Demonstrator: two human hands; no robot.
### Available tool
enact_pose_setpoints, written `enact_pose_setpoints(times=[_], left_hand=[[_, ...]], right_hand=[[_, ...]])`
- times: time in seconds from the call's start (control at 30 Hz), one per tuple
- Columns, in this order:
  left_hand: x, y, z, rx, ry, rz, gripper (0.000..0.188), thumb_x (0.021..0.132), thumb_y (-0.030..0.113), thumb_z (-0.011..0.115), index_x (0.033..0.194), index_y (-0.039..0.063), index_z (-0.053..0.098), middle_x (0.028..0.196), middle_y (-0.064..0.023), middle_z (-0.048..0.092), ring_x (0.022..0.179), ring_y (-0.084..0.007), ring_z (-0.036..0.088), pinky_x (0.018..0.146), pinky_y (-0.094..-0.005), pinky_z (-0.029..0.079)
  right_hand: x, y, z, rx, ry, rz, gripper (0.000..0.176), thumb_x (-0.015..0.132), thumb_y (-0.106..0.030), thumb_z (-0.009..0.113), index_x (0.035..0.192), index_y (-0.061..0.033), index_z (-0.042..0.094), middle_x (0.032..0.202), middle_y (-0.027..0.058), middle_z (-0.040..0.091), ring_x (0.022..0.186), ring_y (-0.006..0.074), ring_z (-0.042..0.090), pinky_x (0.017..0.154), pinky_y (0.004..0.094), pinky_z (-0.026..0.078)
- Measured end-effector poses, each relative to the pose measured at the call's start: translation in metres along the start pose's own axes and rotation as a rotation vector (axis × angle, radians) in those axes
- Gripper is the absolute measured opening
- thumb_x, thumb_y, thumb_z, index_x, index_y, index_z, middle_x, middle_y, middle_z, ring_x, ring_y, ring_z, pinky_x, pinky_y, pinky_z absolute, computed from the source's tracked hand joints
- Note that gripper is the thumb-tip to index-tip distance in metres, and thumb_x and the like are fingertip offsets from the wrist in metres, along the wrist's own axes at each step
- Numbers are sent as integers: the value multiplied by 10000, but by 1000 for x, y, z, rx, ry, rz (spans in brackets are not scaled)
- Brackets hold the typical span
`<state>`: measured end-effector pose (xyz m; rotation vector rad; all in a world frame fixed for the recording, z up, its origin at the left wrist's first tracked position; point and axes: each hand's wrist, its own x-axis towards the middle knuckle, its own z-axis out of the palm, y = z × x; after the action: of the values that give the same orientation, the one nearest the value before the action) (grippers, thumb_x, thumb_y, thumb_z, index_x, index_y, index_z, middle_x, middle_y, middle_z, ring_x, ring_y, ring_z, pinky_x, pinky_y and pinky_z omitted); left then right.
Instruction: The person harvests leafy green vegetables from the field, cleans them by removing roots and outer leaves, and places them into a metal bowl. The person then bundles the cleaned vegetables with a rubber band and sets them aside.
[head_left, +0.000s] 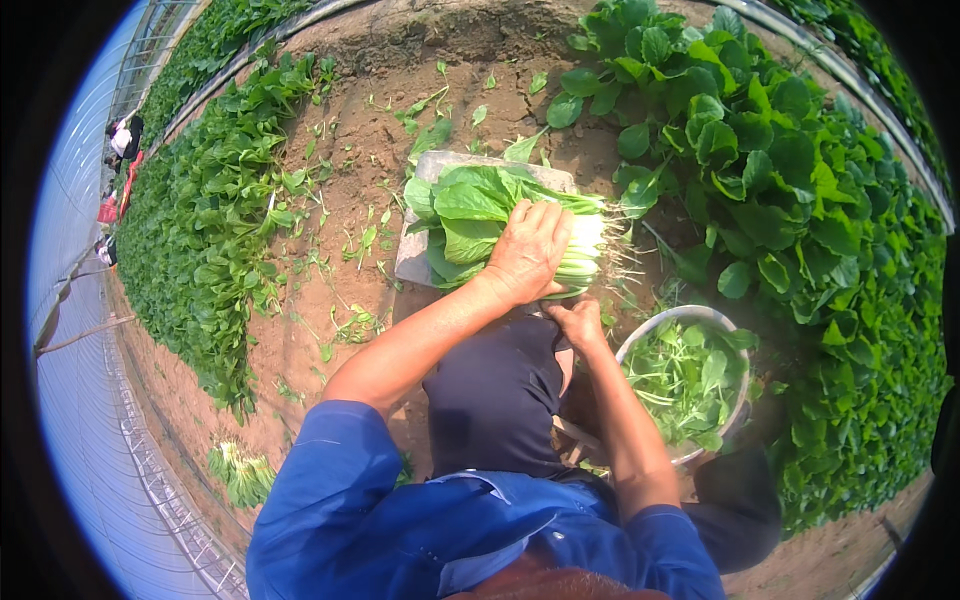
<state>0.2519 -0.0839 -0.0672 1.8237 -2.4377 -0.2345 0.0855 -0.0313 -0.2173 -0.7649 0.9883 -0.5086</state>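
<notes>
A bundle of leafy greens (480, 214) lies across a grey board (412, 259), its leaves to the left. Pale stems and thin, soil-specked roots (616, 251) stick out past the board's right side. Spread over the stems, my left hand (531, 251) grips the bundle from above, with the thumb at its near edge. My right hand (581, 324) is just below that edge, close to my left thumb. Its fingertips are partly hidden under the bundle, and I cannot see whether they hold anything.
To my right stands a round tub (675, 310) of loose leaves. Dense rows of greens grow on the right (780, 172) and left (202, 240). Another bundle (240, 474) lies on the soil at lower left. Scraps of leaf litter the ground (364, 244). People (124, 139) are far left.
</notes>
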Motion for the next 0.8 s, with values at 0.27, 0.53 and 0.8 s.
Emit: enact_pose_setpoints(times=[0.27, 0.53, 0.8], left_hand=[[6, 16, 9, 14, -74, -21, 1068, 517, 412, 916, 1353, -61, 450, 1304, -203, 507, 1223, -347, 483, 1072, -463, 340], [-9, 21, 19, 94, 23, -2, 1009, 553, 378, 902, 1349, -55, 458, 1281, -218, 495, 1231, -359, 460, 1097, -495, 313], [-18, 19, 40, 40, 132, -54, 1060, 599, 287, 847, 1461, -54, 334, 1374, -217, 443, 1306, -378, 413, 1145, -531, 264]], right_hand=[[2, -29, -65, -523, -61, 115, 245, 896, -73, 674, 1108, 50, 681, 887, 134, 741, 766, 166, 704, 629, 323, 546], [29, -160, -40, -906, 291, -651, 430, 1013, -394, 534, 1239, -43, 636, 1265, 152, 619, 1146, 346, 600, 976, 418, 472], [33, -189, -24, -1430, -273, -417, 1280, 475, -594, 910, 1437, 74, 396, 1360, 251, 525, 1263, 382, 534, 1050, 425, 457]])
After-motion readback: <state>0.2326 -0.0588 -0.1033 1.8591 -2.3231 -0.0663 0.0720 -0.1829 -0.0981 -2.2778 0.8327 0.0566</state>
